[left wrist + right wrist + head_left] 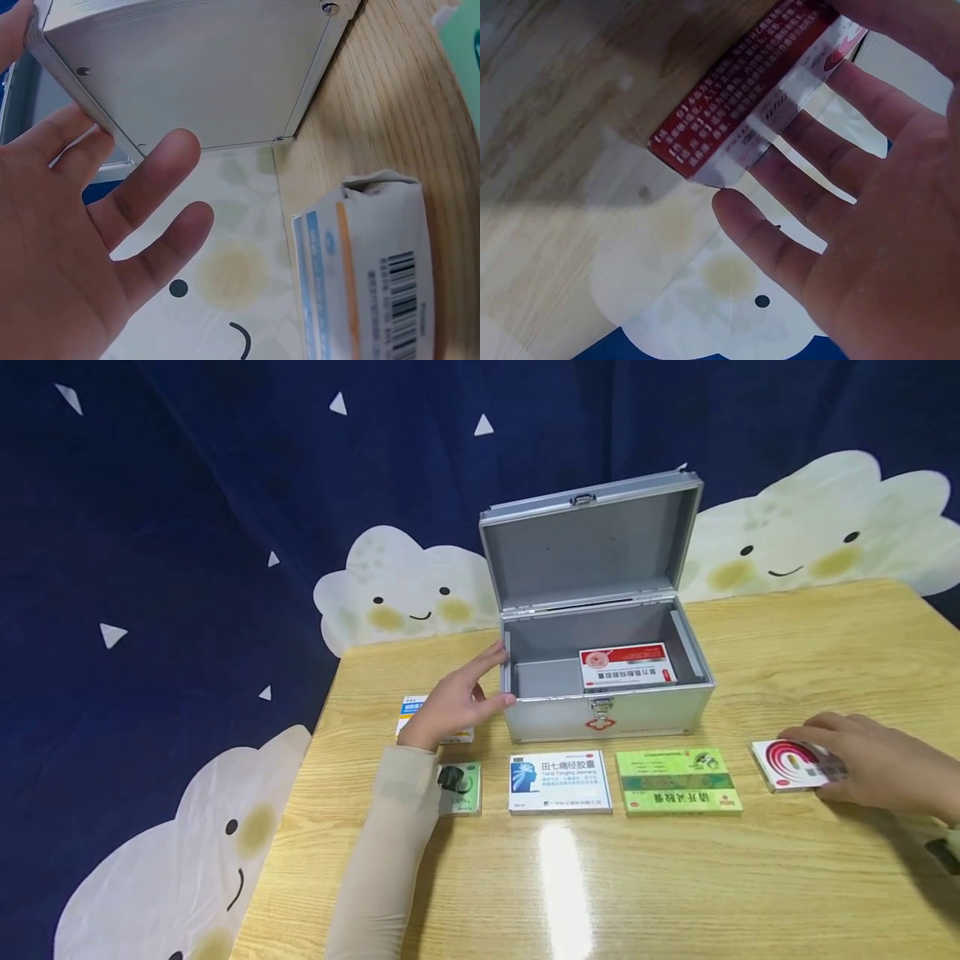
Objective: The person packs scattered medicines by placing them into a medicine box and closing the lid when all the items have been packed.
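A silver metal first-aid case (547,718) stands on the table with its lid raised. Inside it lies a red-and-white medicine box (626,667). My left hand (453,702) rests at the case's left rim, thumb by the front corner, and its outer fingers (169,176) stretch out straight beside the case wall. To the right, my right hand (873,756) grips a white medicine box with red arcs (783,763) between thumb and fingers, low over the table. The right wrist view shows this box's dark red printed side (739,90) in front of the fingers.
In front of the case lie a white-and-blue medicine box (561,783) and a yellow-green one (678,782). A small green box (461,789) is partly covered by the left sleeve. Behind the left hand sits a white box with blue and orange stripes (367,277).
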`<state>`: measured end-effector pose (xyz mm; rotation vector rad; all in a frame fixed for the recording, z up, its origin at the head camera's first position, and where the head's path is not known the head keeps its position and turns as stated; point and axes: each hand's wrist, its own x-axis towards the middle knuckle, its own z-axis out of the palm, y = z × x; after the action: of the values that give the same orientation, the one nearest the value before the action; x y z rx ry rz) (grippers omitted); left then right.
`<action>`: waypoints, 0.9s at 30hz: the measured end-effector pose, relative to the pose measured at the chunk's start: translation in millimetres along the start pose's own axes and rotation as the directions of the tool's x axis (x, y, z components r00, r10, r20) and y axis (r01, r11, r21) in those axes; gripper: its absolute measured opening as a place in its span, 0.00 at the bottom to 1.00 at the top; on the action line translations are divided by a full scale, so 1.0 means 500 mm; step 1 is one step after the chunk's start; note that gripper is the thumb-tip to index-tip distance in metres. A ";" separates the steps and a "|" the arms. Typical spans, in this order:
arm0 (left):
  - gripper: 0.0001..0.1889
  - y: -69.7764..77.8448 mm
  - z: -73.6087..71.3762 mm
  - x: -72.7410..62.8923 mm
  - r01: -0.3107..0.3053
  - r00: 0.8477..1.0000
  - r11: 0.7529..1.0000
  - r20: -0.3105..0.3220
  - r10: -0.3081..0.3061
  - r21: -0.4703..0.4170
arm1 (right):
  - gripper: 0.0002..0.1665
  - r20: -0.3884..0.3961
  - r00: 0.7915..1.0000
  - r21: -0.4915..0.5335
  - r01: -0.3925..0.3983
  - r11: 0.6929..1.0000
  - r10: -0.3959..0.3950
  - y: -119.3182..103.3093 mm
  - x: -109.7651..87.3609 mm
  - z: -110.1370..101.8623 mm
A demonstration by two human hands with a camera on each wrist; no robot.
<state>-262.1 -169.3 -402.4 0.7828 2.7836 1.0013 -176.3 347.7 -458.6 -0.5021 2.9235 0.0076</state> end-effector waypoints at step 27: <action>0.39 -0.006 0.007 -0.001 -0.013 1.000 1.000 -0.016 0.013 -0.017 | 0.51 -0.115 0.993 -0.006 -0.038 0.999 0.037 -0.012 0.009 -0.104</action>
<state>-262.1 -169.5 -407.0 0.7951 2.7833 1.0370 -187.4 338.5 -408.2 -0.4640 3.0464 -0.0053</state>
